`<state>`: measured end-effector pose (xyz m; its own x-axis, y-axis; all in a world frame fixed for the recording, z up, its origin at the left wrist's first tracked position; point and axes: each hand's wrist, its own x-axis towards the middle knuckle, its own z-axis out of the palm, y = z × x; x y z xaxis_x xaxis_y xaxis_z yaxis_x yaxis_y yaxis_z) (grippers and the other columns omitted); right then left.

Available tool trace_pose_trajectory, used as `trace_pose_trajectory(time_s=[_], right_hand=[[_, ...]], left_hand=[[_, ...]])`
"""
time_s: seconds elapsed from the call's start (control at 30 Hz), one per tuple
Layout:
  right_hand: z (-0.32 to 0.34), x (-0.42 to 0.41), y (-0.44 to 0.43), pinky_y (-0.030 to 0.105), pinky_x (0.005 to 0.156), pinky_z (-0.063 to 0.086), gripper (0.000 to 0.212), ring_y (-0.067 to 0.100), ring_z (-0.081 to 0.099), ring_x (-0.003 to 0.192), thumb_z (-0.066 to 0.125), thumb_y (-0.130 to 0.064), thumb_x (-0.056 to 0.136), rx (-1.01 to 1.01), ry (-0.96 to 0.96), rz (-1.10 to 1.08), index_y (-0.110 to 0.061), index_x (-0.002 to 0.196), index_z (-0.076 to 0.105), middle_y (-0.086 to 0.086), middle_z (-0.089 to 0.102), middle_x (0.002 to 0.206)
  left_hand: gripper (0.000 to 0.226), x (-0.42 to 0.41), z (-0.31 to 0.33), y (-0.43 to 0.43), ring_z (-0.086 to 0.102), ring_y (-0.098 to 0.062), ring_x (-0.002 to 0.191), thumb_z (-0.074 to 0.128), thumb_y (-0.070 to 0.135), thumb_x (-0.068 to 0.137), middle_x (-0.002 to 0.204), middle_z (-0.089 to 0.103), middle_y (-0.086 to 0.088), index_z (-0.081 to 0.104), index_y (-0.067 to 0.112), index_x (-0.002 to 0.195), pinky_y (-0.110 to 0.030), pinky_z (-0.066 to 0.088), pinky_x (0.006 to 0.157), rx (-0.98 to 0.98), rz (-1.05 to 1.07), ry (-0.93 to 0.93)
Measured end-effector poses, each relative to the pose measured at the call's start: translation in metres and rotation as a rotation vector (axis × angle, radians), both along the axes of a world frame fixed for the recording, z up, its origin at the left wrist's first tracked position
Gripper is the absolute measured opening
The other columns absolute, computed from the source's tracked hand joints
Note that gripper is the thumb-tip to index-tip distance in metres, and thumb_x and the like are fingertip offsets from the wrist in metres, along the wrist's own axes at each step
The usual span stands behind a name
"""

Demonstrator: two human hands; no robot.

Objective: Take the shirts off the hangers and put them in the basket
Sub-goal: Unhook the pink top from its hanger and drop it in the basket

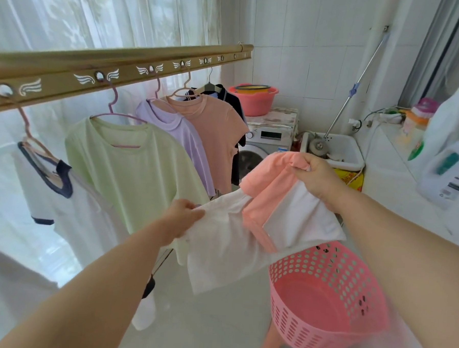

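Shirt [227, 243], pink-and-white, is being held in the air just above the far rim of the pink basket [332, 323], left hand [185, 216] pinching its white edge, right hand [316, 175] gripping its pink top, likely needing lowering in and releasing.

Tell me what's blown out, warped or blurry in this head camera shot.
Head view: daylight through the curtains washes out the upper left; the detergent bottles at the right edge look tilted and soft; the pink basket smears along its lower right side; the white and pink shirt is fairly sharp.
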<state>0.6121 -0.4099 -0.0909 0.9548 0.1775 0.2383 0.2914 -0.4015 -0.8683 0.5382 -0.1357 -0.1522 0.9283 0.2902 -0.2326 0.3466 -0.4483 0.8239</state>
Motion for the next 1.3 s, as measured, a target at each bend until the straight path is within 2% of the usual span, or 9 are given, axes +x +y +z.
trace_pose_trajectory(time_s=[0.13, 0.23, 0.33, 0.5, 0.63, 0.77, 0.93, 1.07, 1.3], right_hand=[[-0.011, -0.015, 0.028, 0.027, 0.086, 0.042, 0.023, 0.017, 0.056, 0.103, 0.057, -0.015, 0.094, -0.046, 0.102, 0.118, -0.020, 0.115, 0.063, 0.000, 0.063, 0.106], [-0.012, -0.027, 0.041, 0.031, 0.091, 0.049, 0.027, 0.017, 0.063, 0.103, 0.054, -0.013, 0.094, 0.080, 0.257, 0.263, -0.032, 0.107, 0.067, -0.002, 0.069, 0.105], [-0.009, -0.029, 0.037, 0.027, 0.085, 0.050, 0.029, 0.017, 0.065, 0.097, 0.051, -0.013, 0.095, 0.250, 0.379, 0.343, -0.035, 0.100, 0.069, 0.000, 0.072, 0.099], [-0.012, -0.026, 0.034, 0.035, 0.105, 0.041, 0.030, 0.019, 0.059, 0.117, 0.054, -0.050, 0.089, 0.364, 0.451, 0.443, -0.036, 0.113, 0.067, 0.002, 0.067, 0.121], [-0.014, -0.024, 0.034, 0.028, 0.091, 0.050, 0.034, 0.018, 0.065, 0.108, 0.073, -0.017, 0.081, 0.268, 0.322, 0.378, -0.034, 0.110, 0.065, 0.000, 0.072, 0.109], [-0.011, -0.026, 0.031, 0.040, 0.085, 0.054, 0.021, 0.028, 0.068, 0.093, 0.064, -0.026, 0.089, 0.300, 0.441, 0.230, -0.020, 0.109, 0.066, 0.009, 0.072, 0.101], [-0.010, -0.028, 0.025, 0.037, 0.079, 0.054, 0.021, 0.023, 0.066, 0.088, 0.060, -0.037, 0.090, 0.553, 0.543, 0.205, -0.024, 0.106, 0.060, 0.005, 0.070, 0.098], [-0.009, -0.025, 0.026, 0.035, 0.074, 0.053, 0.036, 0.025, 0.067, 0.087, 0.062, -0.038, 0.088, 0.578, 0.631, 0.185, -0.019, 0.119, 0.059, 0.007, 0.071, 0.099], [-0.028, -0.025, 0.029, 0.041, 0.090, 0.052, 0.067, 0.028, 0.067, 0.104, 0.079, -0.047, 0.061, 0.553, 0.755, 0.316, -0.015, 0.118, 0.065, 0.011, 0.071, 0.112]], left_hand=[[0.019, 0.010, 0.044, -0.041, 0.063, -0.017, 0.065, 0.053, 0.000, 0.094, 0.093, 0.061, -0.012, 0.057, 0.009, 0.110, -0.025, 0.056, 0.048, -0.577, -0.077, -0.077], [0.030, 0.012, 0.062, -0.059, 0.070, -0.027, 0.091, 0.040, -0.014, 0.093, 0.106, 0.067, -0.020, 0.058, 0.000, 0.113, -0.033, 0.060, 0.079, -0.727, -0.283, -0.088], [0.050, 0.013, 0.068, -0.062, 0.065, -0.030, 0.108, 0.041, -0.027, 0.084, 0.117, 0.066, -0.020, 0.054, -0.002, 0.125, -0.034, 0.055, 0.091, -0.546, -0.386, -0.142], [0.027, 0.014, 0.079, -0.082, 0.071, -0.018, 0.078, 0.065, -0.003, 0.087, 0.093, 0.072, -0.017, 0.061, -0.005, 0.113, -0.025, 0.060, 0.071, -0.219, -0.280, -0.290], [0.022, 0.017, 0.081, -0.089, 0.071, -0.023, 0.091, 0.054, 0.007, 0.096, 0.106, 0.070, -0.015, 0.063, 0.002, 0.116, -0.030, 0.059, 0.076, -0.219, -0.256, -0.345], [0.046, 0.027, 0.083, -0.070, 0.059, -0.007, 0.103, 0.055, 0.008, 0.095, 0.128, 0.056, 0.000, 0.042, 0.016, 0.139, -0.019, 0.049, 0.082, -0.224, 0.004, -0.598], [0.111, 0.009, 0.048, -0.025, 0.047, -0.024, 0.130, 0.068, 0.080, 0.057, 0.146, 0.044, -0.001, 0.037, 0.019, 0.144, -0.049, 0.039, 0.106, -0.229, 0.047, -0.053], [0.068, -0.006, 0.028, -0.018, 0.065, -0.023, 0.111, 0.064, 0.065, 0.074, 0.119, 0.069, -0.005, 0.061, 0.018, 0.125, -0.042, 0.049, 0.096, -0.601, -0.202, 0.050], [0.015, 0.015, 0.041, -0.031, 0.068, -0.019, 0.082, 0.064, 0.022, 0.091, 0.096, 0.072, -0.005, 0.067, 0.016, 0.104, -0.031, 0.055, 0.070, -0.647, 0.198, -0.346]])
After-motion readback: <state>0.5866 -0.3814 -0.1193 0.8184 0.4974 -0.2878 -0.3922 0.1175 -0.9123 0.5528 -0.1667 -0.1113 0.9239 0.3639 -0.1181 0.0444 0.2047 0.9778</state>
